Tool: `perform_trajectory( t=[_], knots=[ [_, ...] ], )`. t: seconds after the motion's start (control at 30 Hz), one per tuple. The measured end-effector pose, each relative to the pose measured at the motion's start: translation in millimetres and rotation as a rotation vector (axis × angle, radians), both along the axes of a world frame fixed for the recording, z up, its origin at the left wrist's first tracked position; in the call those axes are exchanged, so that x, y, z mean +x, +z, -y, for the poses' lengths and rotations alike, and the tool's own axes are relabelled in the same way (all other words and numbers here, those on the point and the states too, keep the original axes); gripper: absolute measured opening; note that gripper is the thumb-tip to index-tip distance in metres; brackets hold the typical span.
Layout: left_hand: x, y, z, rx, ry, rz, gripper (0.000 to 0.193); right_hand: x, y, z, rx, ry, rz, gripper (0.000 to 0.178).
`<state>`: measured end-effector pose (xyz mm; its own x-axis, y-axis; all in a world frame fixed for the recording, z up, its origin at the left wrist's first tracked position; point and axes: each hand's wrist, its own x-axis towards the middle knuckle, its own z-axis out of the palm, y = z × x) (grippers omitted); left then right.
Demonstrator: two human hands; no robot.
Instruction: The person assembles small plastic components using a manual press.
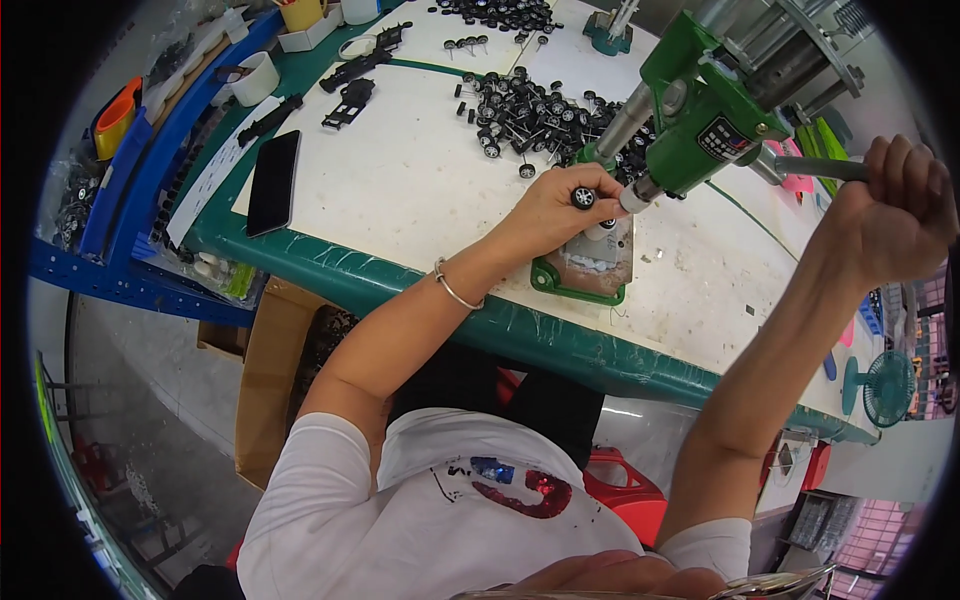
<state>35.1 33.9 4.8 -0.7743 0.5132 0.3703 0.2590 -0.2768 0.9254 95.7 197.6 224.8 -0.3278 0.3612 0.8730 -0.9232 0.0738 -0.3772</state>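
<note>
My left hand [562, 208] is closed on a small black toy wheel [584, 198] with a silver hub, at the base of a green hand press [708, 130]. A second wheel shows just below the thumb, under the white tip [634, 199] of the press ram. Whether the tip touches that wheel I cannot tell. Raised at the right, my right hand [895, 205] wraps round the grey lever [822, 168] of the press. Beneath the left hand lies the metal plate [600, 262] of the press base, smudged with white.
Behind the press is a heap of wheels and axles [535, 115]. Black toy chassis [350, 102] lie at the far left, near a phone [273, 182]. Blue shelving [130, 250] borders the table on the left. A small green fan [888, 386] stands at the right.
</note>
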Motion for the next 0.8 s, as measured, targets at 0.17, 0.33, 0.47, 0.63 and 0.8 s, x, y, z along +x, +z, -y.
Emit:
perform_trajectory(
  t=[0.17,0.33,0.47,0.63,0.8],
  knots=[
    [-0.4,-6.1,0.5,0.007,0.014,-0.023,0.024,-1.2,0.0,9.1,0.026,-0.066,0.007,0.025],
    [0.0,-7.1,-1.9,-0.025,0.045,-0.058,0.033,-13.0,12.3,-1.4,-0.018,-0.034,0.096,0.03],
    [0.8,1.6,0.8,-0.032,0.002,-0.028,0.028,-43.4,24.2,0.8,-0.041,-0.078,0.271,0.019],
    [-18.7,-1.6,19.7,0.45,-0.046,0.611,0.024,-122.4,14.2,-69.9,-0.016,0.102,0.538,0.023],
    [-47.7,-15.3,55.5,-0.158,0.349,0.376,0.012,-109.2,11.1,-63.5,0.03,0.233,0.572,0.024]
  ],
)
